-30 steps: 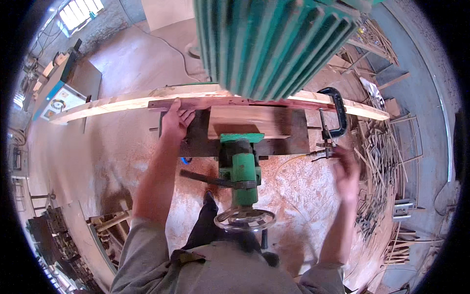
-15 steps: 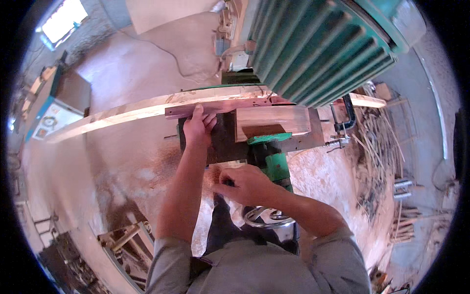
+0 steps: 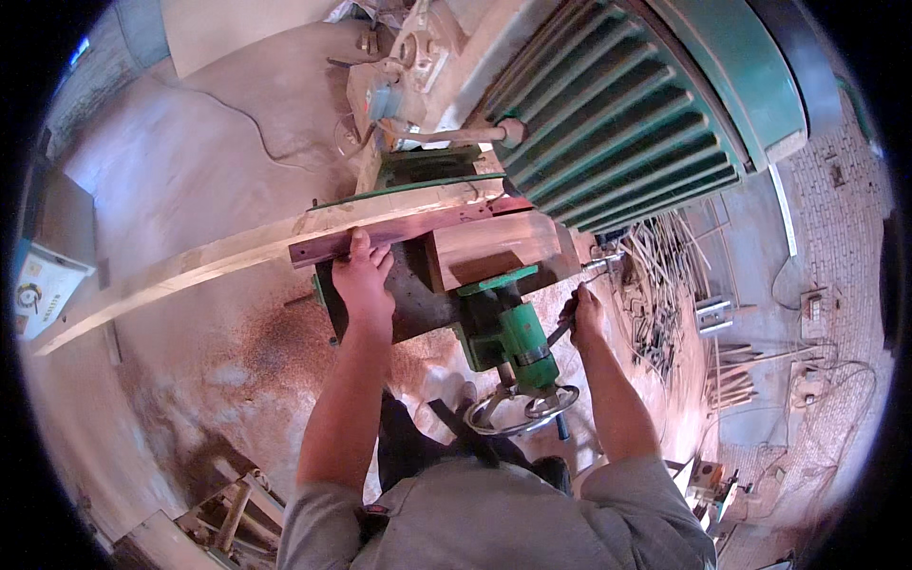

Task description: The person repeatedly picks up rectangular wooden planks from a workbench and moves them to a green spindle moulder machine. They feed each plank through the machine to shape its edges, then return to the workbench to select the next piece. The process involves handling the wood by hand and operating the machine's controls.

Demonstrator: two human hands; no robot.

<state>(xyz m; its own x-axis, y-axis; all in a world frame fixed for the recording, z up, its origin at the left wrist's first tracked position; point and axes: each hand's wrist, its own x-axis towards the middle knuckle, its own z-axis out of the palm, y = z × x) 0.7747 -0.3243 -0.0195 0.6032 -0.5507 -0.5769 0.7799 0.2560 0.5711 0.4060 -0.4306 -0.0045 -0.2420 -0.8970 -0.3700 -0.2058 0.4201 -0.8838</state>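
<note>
Clearly, the left hand [image 3: 364, 288] is resting half open left of centre, its thumb pointing up and lying against the reddish strip [image 3: 399, 228], while its fingers are bending loosely and standing a little apart near the strip's lower edge. Whether the fingertips are pressing on the wood is not showing. Right of centre, the right hand [image 3: 587, 315] is closing around a dark lever [image 3: 560, 332] beside the green clamp [image 3: 528, 332]; its fingers are curling together, and their tips are merging with dark shadow.

The strip is running across the upper middle, lying along the pale beam [image 3: 190, 261], with a wood block [image 3: 499, 247] sitting just below it on the dark machine table [image 3: 404, 285]. The ribbed green housing [image 3: 617, 114] is filling the upper right and hiding the beam's far end; the strip's right end is also getting hard to follow there. At the left edge, the dark lens rim is cutting off a cabinet [image 3: 57, 285]. Below the clamp, a shiny handwheel [image 3: 540, 427] is partly covering the blurred floor.
</note>
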